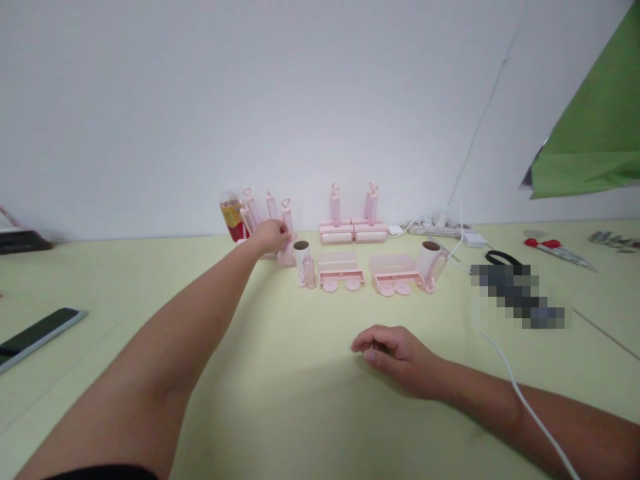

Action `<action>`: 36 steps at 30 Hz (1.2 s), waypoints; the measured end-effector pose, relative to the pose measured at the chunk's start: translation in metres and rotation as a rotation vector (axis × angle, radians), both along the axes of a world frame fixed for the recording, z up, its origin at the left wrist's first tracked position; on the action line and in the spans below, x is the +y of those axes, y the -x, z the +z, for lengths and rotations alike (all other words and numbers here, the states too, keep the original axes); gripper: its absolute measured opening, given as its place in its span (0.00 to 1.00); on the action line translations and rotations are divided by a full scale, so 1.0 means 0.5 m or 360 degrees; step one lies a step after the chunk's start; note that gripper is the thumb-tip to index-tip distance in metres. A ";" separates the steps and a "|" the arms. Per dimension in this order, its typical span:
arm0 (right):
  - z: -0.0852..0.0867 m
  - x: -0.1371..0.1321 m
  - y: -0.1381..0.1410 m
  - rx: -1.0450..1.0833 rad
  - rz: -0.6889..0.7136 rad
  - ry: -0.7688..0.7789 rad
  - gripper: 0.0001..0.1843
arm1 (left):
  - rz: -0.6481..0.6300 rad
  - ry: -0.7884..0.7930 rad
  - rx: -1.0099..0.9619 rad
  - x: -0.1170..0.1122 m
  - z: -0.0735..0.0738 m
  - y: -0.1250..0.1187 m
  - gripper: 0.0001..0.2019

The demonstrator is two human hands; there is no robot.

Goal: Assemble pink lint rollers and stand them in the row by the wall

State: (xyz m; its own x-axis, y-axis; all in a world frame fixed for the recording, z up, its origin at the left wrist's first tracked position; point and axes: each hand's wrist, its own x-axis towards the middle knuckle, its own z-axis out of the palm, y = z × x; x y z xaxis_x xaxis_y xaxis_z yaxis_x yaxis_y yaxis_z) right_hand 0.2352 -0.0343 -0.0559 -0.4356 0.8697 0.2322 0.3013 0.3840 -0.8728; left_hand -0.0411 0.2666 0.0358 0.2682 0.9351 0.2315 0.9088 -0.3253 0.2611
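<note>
My left hand (271,236) reaches far forward, its fingers closed at a slim pink tube (287,215) with a heart-shaped loop on top. More pink tubes (253,210) of the same kind stand around that hand, partly hidden by it. My right hand (395,357) rests on the table with its fingers loosely curved, thumb apart, and nothing visible in it. Ahead of it lie two opened pink cases (341,277) with round discs at their fronts. Beside the left case stands a cardboard roll (301,257) with a small clear pink bottle (309,273).
At the wall, pink boxes (337,235) carry upright pink tubes (335,205). A second roll (429,257) stands right. A red and yellow container (233,217), power strip (440,230), red-handled scissors (555,250) and phone (40,333) lie around. A white cable (515,387) crosses my right forearm.
</note>
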 end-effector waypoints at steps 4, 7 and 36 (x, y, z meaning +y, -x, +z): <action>0.001 0.002 0.002 -0.0004 -0.0008 0.0010 0.17 | 0.0048 -0.0080 0.0031 0.061 -0.012 -0.005 0.11; 0.000 0.004 0.002 -0.0009 -0.0020 0.0008 0.17 | 0.0115 -0.0111 0.0051 0.098 -0.021 -0.004 0.13; 0.008 0.002 0.003 -0.0009 -0.0039 0.0081 0.16 | 0.0418 -0.0204 0.0022 0.182 -0.056 -0.029 0.17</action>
